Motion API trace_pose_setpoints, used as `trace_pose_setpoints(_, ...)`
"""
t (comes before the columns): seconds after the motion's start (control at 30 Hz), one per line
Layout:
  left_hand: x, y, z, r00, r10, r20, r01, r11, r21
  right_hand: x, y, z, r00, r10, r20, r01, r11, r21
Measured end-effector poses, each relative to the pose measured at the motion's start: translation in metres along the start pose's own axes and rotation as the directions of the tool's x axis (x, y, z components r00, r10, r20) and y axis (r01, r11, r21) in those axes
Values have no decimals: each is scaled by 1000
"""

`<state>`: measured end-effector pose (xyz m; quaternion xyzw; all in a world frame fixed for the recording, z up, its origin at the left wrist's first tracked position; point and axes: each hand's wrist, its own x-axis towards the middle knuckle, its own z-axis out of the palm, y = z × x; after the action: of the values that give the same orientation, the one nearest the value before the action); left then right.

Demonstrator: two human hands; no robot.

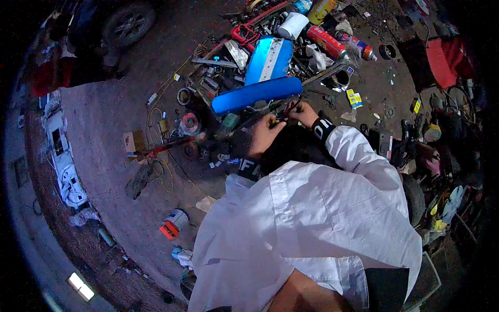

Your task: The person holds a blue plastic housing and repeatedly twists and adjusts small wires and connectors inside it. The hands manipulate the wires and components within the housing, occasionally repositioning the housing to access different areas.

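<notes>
My left hand (264, 134) and my right hand (303, 113) are close together, just on my side of a long glossy blue panel (257, 95). The fingers of both hands are closed in a pinch around something small, thin and dark between them; its kind is too unclear to tell. A metal bracket (260, 106) shows along the panel's near edge, beside my hands. Behind the panel stands another bright blue piece with a pale strip (270, 58). A dark shape below my hands is lost in shadow.
Beyond the panel lies a heap of metal tools and parts (210, 83), with a red spray can (326, 42) and a white cup-like container (292, 26). A red-and-white can (175, 222) stands on the floor at left. Clutter and a tyre (413, 199) lie at right.
</notes>
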<state>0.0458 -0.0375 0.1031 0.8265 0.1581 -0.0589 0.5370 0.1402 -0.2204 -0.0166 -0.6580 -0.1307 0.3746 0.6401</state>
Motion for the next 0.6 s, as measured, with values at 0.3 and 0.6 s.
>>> trace_pose_setpoints(0.3, -1, 12, 19, 953, 233, -193, -152, 921, 360, 13, -1, 8, 862, 490, -132, -328, 736, 593)
trace_pose_setpoints(0.6, -6, 15, 11, 964, 217, -154, -168, 945, 281, 35, 78, -73, 735, 159, -659, -274, 959, -74)
